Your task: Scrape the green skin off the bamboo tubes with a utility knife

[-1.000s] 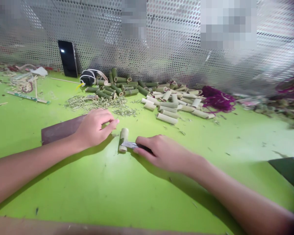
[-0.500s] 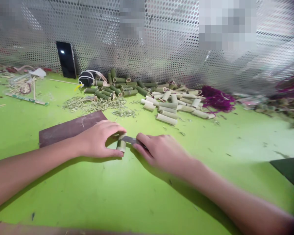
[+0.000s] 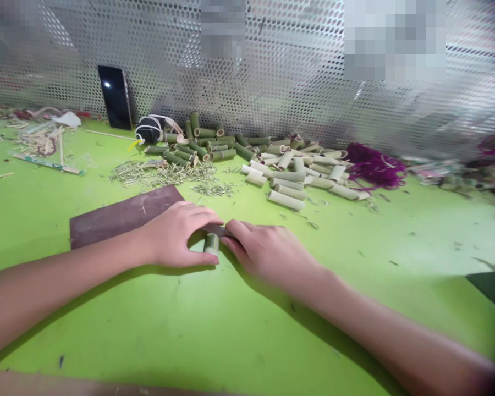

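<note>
My left hand [image 3: 185, 234] is closed on a short bamboo tube [image 3: 212, 245], thumb at its near end and fingers at its far end. The tube shows patches of green skin and paler scraped areas. In my right hand [image 3: 268, 247] is a knife [image 3: 216, 230], its handle mostly hidden in the closed fingers. The blade lies across the far part of the tube, close to my left fingertips. Beneath and behind my left wrist is a brown sheet [image 3: 119, 217], perhaps sandpaper, on the green table [image 3: 181, 324].
Green and pale bamboo tubes [image 3: 286, 199] lie piled at the back, beside bamboo shavings [image 3: 165, 175] and purple string [image 3: 375, 168]. A phone [image 3: 115, 98] leans on the perforated metal panel [image 3: 272, 71], near a black charger [image 3: 149, 130]. A dark object [image 3: 493, 289] is at the right edge.
The knife blade has moved toward the far end of the bamboo tube, nearer my left fingers. The whole view has shifted slightly; both hands keep their holds.
</note>
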Action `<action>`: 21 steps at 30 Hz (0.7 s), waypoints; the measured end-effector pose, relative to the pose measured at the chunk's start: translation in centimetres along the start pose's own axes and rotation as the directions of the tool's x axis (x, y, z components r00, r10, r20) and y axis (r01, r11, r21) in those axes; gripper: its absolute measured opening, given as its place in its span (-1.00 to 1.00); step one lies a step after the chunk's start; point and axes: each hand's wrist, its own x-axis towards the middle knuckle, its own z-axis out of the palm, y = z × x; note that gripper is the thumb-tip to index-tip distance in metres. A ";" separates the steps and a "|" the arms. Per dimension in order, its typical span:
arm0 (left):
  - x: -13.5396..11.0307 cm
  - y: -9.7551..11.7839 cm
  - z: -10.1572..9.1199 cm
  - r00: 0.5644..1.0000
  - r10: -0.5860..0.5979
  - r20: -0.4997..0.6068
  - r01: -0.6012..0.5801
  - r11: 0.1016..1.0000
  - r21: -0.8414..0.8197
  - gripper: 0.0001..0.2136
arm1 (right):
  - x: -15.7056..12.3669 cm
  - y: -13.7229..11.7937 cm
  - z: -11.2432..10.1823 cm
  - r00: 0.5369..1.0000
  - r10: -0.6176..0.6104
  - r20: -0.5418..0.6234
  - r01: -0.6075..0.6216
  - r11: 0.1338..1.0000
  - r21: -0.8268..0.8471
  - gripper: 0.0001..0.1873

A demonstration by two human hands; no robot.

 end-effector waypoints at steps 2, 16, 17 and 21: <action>-0.1 0.2 0.1 1.000 -0.011 0.007 0.011 1.000 -0.001 -0.40 | 0.0 0.0 -0.1 1.000 0.003 0.005 -0.003 1.000 0.024 -0.71; -0.1 1.3 0.5 0.989 -0.145 -0.020 0.143 0.988 -0.064 -0.49 | 0.0 0.1 -0.9 0.997 -0.020 0.071 0.012 0.994 0.105 -0.77; 0.0 1.3 0.5 0.991 -0.130 -0.016 0.129 0.990 -0.054 -0.52 | 0.0 0.0 -1.0 0.997 -0.016 0.071 0.009 0.995 0.104 -0.77; 0.2 1.1 0.6 0.998 -0.067 -0.012 0.067 0.997 -0.024 -0.57 | -0.1 0.0 -1.0 0.996 -0.014 0.084 0.005 0.994 0.113 -0.75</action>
